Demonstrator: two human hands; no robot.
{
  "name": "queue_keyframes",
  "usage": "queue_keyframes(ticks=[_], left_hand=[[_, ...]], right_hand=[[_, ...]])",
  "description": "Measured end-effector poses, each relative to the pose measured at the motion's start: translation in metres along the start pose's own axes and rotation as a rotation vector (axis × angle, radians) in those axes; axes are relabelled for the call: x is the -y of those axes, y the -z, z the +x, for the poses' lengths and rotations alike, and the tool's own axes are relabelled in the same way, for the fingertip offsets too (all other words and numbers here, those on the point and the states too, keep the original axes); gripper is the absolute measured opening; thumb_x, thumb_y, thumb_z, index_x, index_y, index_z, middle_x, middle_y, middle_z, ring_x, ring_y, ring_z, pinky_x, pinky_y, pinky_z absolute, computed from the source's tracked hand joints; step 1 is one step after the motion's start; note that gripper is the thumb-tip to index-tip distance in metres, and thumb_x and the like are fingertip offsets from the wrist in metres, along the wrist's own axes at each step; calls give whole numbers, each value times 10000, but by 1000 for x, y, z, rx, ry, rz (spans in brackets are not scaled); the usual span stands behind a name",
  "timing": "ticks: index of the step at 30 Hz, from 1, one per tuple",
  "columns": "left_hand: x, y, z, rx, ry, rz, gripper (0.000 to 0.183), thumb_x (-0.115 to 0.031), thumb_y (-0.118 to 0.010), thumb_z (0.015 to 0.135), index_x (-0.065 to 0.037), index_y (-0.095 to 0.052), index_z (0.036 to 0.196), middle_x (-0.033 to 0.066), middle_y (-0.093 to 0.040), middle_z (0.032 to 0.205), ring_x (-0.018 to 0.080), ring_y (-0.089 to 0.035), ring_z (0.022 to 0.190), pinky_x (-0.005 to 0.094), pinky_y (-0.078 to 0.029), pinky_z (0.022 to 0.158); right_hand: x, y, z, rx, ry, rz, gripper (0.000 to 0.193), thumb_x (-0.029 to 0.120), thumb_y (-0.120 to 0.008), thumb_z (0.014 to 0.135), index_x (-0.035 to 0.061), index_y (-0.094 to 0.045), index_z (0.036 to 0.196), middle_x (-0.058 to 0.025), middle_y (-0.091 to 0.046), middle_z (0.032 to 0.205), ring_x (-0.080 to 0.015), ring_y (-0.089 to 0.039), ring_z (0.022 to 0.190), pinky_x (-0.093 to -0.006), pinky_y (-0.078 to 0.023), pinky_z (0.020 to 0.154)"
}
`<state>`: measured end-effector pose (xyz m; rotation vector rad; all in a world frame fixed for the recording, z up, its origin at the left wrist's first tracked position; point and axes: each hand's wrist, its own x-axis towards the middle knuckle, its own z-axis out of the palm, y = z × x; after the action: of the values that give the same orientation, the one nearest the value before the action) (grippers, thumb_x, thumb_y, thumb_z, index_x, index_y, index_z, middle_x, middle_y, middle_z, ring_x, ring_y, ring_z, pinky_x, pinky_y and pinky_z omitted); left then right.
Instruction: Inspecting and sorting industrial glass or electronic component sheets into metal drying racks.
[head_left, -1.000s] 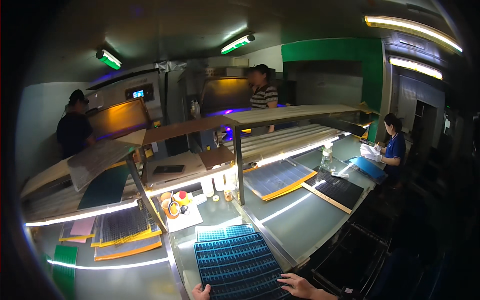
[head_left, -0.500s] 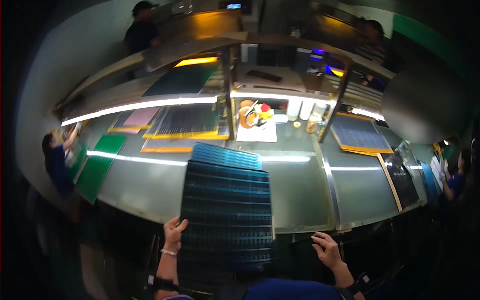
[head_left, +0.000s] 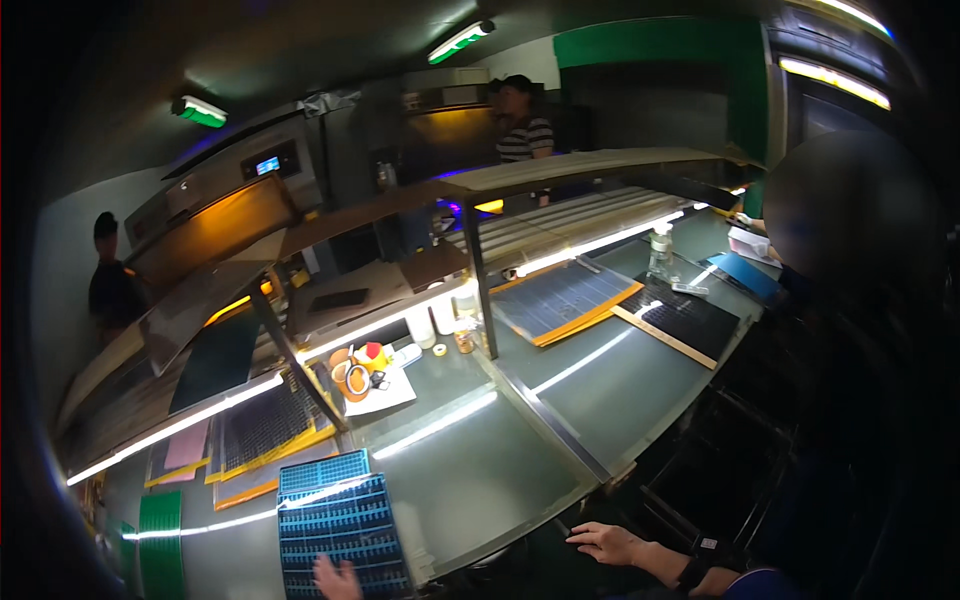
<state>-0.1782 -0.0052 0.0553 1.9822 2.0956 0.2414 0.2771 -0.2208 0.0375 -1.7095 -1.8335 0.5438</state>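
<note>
A blue gridded cell panel [head_left: 338,515] lies on the glass worktable [head_left: 470,480] at the lower left, on top of a thin stack. My left hand [head_left: 336,578] rests flat on the panel's near end with fingers spread, gripping nothing. My right hand [head_left: 610,543] hovers open and palm down just off the table's front edge, holding nothing. It is well to the right of the panel, and a dark band sits on its wrist.
A shelf frame post [head_left: 482,290] rises mid-table. Orange tape rolls [head_left: 350,378] and white bottles [head_left: 422,326] sit behind. More panels on yellow boards [head_left: 560,300], a dark panel [head_left: 690,320] and a clear bottle [head_left: 660,250] lie to the right. Other people stand at the back [head_left: 525,125], left [head_left: 110,285] and right [head_left: 850,210].
Both hands held the blue panel by its sides before. Now the panel lies on the table at the left, my right hand has let go, and the view has swung right.
</note>
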Motion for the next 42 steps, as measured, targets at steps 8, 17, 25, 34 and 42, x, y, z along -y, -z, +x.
queue_keyframes(ticks=[8,17,25,34,42], left_hand=[[-66,-61,-55,75,-2,194,678,-483,-360,857,-87,-195,1382,207,-152,1424,422,-121,1297,667,-112,952],[-201,-175,-11,-184,-864,164,514,-361,-449,874,-59,-387,1285,206,-402,1288,336,-379,1200,508,-333,923],[-327,-201,-90,269,-620,372,660,-499,-445,850,-125,-260,1362,258,-169,1399,429,-175,1284,580,-207,984],[-474,-204,-272,1003,-909,-729,236,-91,-513,879,38,-560,1072,110,-626,966,177,-608,863,275,-501,733],[-600,-418,-454,1582,-449,-750,408,-217,-498,896,-4,-432,1238,131,-498,1227,228,-482,1131,331,-381,930]], right_hand=[[2,15,-76,-71,-278,-5,272,184,-565,821,158,-599,1089,-104,-563,1108,-250,-566,983,-325,-465,837],[-5,15,-155,-257,-568,84,270,134,-540,822,80,-579,1083,-115,-556,1075,-279,-537,999,-347,-436,855],[-18,29,-303,-726,-967,58,251,148,-583,793,91,-620,1035,-102,-612,987,-264,-583,925,-326,-471,804],[-113,175,-570,-2053,-1029,499,267,108,-599,804,24,-594,1057,-76,-632,965,-147,-597,868,-259,-475,763],[-259,101,-676,-1809,-1490,839,484,348,-507,868,66,-444,1257,-92,-476,1253,-209,-412,1174,-347,-298,979]])
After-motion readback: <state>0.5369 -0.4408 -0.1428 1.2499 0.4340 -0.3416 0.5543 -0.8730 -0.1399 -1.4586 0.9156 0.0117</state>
